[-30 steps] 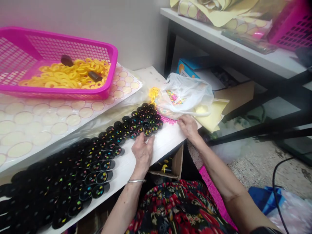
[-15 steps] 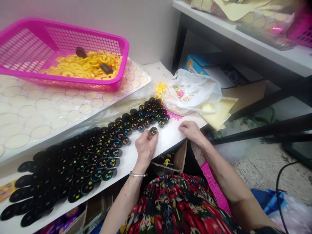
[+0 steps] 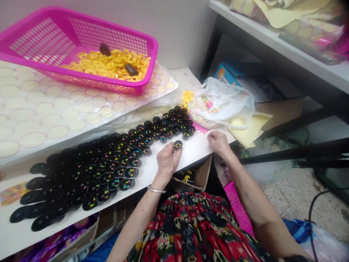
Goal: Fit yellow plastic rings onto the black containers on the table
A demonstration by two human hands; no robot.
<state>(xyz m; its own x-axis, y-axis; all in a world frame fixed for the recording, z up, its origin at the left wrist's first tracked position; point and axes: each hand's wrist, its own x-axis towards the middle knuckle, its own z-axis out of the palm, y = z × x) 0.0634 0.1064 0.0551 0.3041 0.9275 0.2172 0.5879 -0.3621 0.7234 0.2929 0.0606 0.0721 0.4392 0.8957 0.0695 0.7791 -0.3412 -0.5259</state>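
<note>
My left hand (image 3: 167, 160) grips a small round black cup (image 3: 178, 145) between thumb and fingers, just above the white table (image 3: 159, 150). Bright coloured bits show inside that cup. My right hand (image 3: 219, 142) is closed at the table's front edge, fingers pinched together; whatever they may hold is hidden. Beyond it lie small pink beads (image 3: 200, 127), partly under a white plastic bag (image 3: 226, 105) with multicoloured bits in it. Many similar black cups (image 3: 119, 172) stand in packed rows to the left, several with coloured bits inside.
A pink basket (image 3: 155, 54) of yellow rings (image 3: 100, 67) and two dark pieces sits on sheets of round stickers (image 3: 54, 112). Below the table edge is an open cardboard box (image 3: 205, 174). A white shelf (image 3: 300, 40) stands at the upper right, and yellow paper (image 3: 249, 127) overhangs the table.
The whole view has shifted, so things appear further right and mostly higher. My left hand still grips the black cup, and my right hand stays closed near the pink beads.
</note>
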